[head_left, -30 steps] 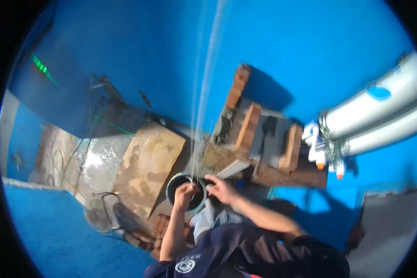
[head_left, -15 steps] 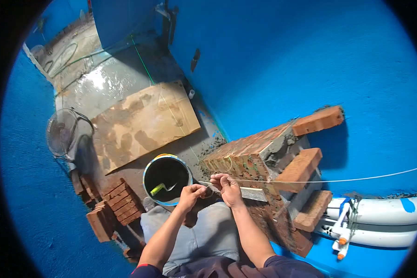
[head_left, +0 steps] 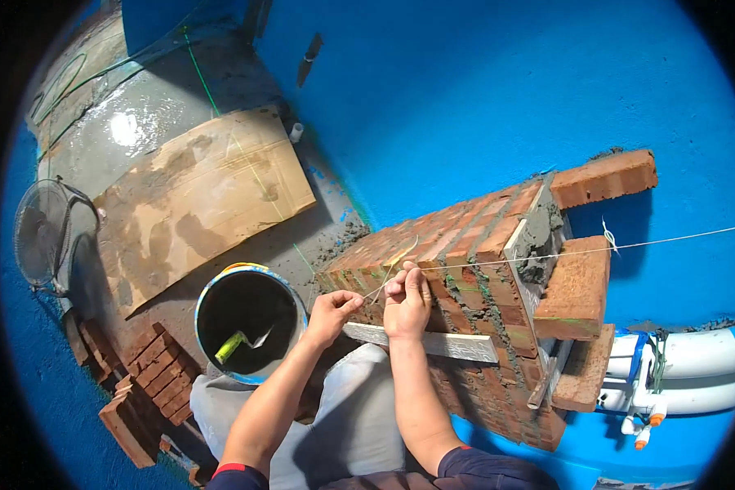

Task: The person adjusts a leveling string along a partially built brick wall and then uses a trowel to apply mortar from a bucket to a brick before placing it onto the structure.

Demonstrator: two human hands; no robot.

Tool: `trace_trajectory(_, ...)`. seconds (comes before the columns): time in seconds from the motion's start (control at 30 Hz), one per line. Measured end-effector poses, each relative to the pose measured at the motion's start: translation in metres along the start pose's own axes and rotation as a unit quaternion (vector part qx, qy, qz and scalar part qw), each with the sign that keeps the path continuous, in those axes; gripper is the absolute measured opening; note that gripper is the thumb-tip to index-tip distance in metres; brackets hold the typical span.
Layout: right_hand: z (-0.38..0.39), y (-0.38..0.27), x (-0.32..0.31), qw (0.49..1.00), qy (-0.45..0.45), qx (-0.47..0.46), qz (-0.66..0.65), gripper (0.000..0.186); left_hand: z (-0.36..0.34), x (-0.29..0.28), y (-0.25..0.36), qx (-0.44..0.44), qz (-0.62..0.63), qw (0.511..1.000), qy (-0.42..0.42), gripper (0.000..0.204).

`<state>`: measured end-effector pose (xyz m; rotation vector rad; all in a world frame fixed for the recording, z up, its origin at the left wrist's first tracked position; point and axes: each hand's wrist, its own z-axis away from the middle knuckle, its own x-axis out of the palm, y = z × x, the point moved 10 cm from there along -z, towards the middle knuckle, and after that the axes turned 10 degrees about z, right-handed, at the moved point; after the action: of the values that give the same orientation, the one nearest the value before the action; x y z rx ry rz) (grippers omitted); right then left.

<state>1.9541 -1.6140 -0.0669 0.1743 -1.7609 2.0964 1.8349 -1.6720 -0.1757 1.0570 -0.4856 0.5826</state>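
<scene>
My left hand (head_left: pixel 335 315) pinches a thin pale string (head_left: pixel 670 240) beside a bucket (head_left: pixel 206 302) of dark liquid, in which a paint roller with a lime-green sleeve (head_left: pixel 230 349) rests. My right hand (head_left: pixel 408 304) is just to the right, fingers curled and pinching the same string, which runs off to the right across the red brick structure (head_left: pixel 474 229). A light strip of board (head_left: pixel 457 346) lies below my right hand, along the brickwork. Mortar coats part of the structure's face (head_left: pixel 539 233), where bricks (head_left: pixel 572 286) jut out.
Stained cardboard (head_left: pixel 196 196) covers part of the wet floor (head_left: pixel 122 106) at upper left. A fan (head_left: pixel 41 237) and stacked bricks (head_left: pixel 159 367) are on the left. Blue walls (head_left: pixel 465 90) surround me; white pipes (head_left: pixel 694 349) run at lower right. Green hose (head_left: pixel 65 86) lies farther back.
My view has swung round from a second ago, bringing the brickwork nearer the centre. Both hands still hold the string, now raised slightly in view, and the string slopes toward the upper right.
</scene>
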Motion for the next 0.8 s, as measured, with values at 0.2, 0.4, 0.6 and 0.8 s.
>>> trace_trajectory(0.2,-0.009,0.010,0.015,0.994,-0.038,0.054,-0.084,0.025,0.005,-0.008,-0.022,-0.031,0.049,0.998,0.006,0.015)
trace_trajectory(0.4,-0.005,0.010,0.005,0.997,0.027,0.033,-0.066,0.024,0.019,-0.031,-0.029,-0.011,0.072,0.997,0.027,0.016)
trace_trajectory(0.6,-0.006,0.014,0.011,0.997,0.055,0.027,-0.044,0.025,0.046,-0.046,-0.019,0.022,0.010,0.999,0.025,0.013)
trace_trajectory(0.8,-0.012,0.012,-0.004,0.997,0.071,0.008,-0.037,0.028,0.104,-0.050,0.023,0.178,-0.291,0.938,0.053,0.019)
